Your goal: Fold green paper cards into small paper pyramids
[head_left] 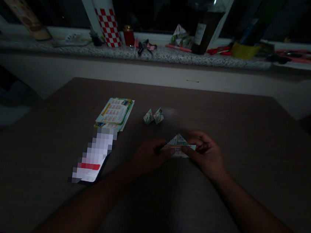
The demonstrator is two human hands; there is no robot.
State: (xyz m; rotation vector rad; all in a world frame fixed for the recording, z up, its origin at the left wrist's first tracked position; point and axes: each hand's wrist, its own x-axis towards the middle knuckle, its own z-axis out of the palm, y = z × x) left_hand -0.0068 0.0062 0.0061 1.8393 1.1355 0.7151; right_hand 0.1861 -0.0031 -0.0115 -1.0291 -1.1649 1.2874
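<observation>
Paper (179,140), part-folded to a peak, sits between my left hand (150,155) and right hand (209,157), both pinching it over the desk (228,113). Two folded pieces (159,116) beyond look done; this one seems midway. Flat sheets (114,112) at left lie unfolded.

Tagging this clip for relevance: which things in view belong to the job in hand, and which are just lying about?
Likely in the job:
folded paper, held by left hand and right hand
two small folded pieces
printed sheets

Apparently lying about:
checkered bottle
dark bottle
lit phone, though its role is unclear
</observation>
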